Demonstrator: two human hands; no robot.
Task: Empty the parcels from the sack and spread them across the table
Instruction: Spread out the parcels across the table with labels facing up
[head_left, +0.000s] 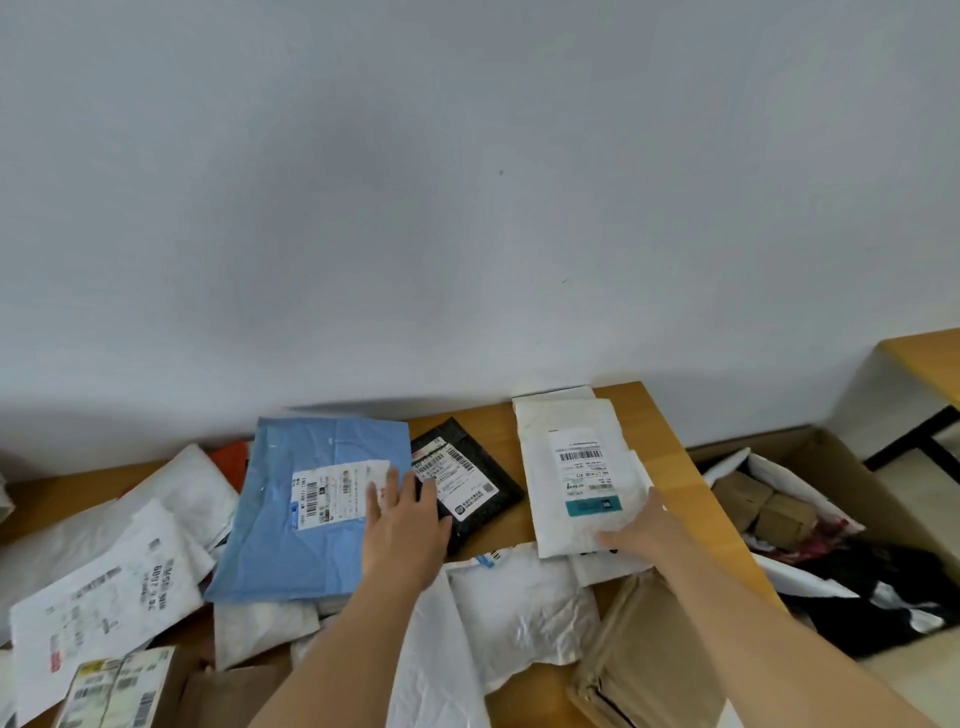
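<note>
Your left hand (402, 519) lies flat, fingers straight, on the blue parcel (311, 509); your right hand (641, 530) pinches the near edge of the white mailer (576, 478) at the wooden tabletop's (670, 447) right side; no sack is visible. Judging by the crowding, that mailer could slip off the right edge into the cardboard box (841, 467) below; a plain white wall (467, 182) stands behind.

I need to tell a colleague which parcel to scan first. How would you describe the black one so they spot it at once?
On the wooden table, look at the far edge by the wall. The small black textured mailer lies between the big blue plastic mailer and the tall white padded envelope; it is the only dark parcel there.
</note>
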